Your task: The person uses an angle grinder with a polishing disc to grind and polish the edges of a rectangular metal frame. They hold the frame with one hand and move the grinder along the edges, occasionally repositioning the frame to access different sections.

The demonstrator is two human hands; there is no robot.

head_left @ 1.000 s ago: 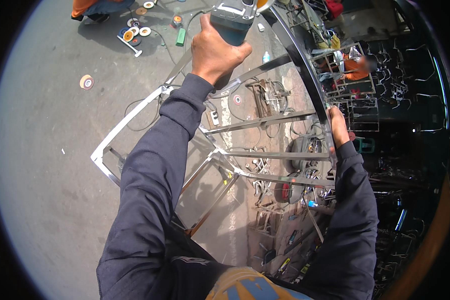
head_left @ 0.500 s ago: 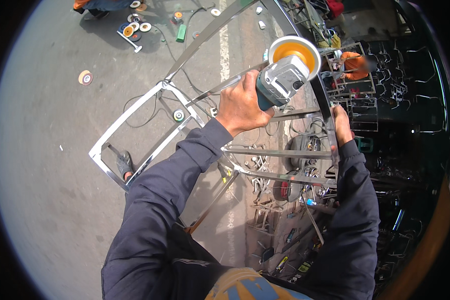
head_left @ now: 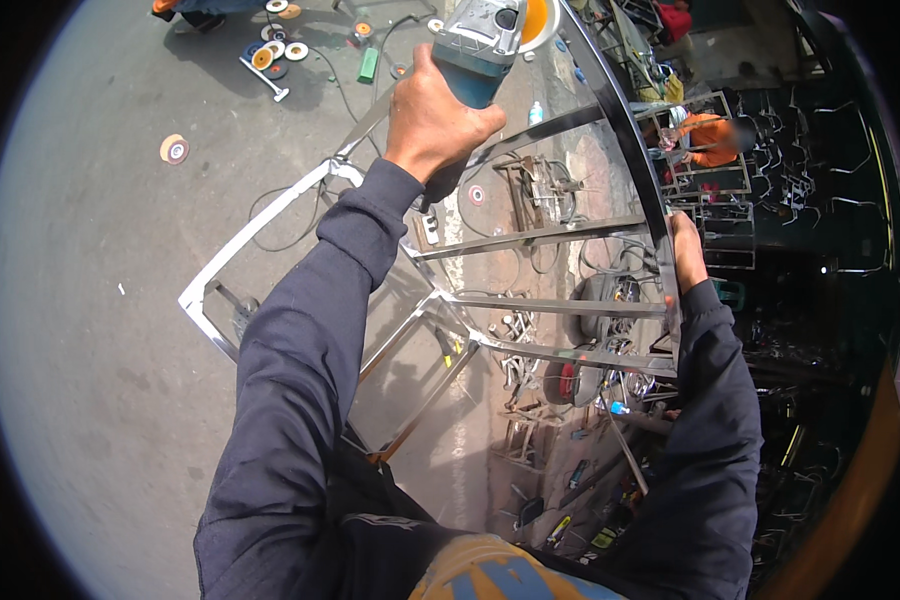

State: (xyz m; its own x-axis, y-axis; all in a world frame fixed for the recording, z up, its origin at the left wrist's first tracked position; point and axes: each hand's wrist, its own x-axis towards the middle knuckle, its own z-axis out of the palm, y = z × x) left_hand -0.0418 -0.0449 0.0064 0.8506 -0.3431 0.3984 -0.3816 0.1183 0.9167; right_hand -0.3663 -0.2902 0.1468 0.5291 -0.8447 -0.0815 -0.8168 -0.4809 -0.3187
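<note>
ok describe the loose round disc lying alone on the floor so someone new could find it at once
Start from the shiny metal frame that the left hand and right hand work on, then look to the bare grey floor on its far left. The round disc lies there alone, pale orange with a white centre, apart from the cluster of discs further up.

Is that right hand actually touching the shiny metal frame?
Touching. The head view shows the right hand gripping the metal frame's curved outer rail, fingers wrapped against it.

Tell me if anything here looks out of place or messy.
Yes: grinding discs and cables lie loose on the concrete floor, and hand tools are strewn under the shiny metal frame. The frame itself looks intact, with the right hand on it.
</note>
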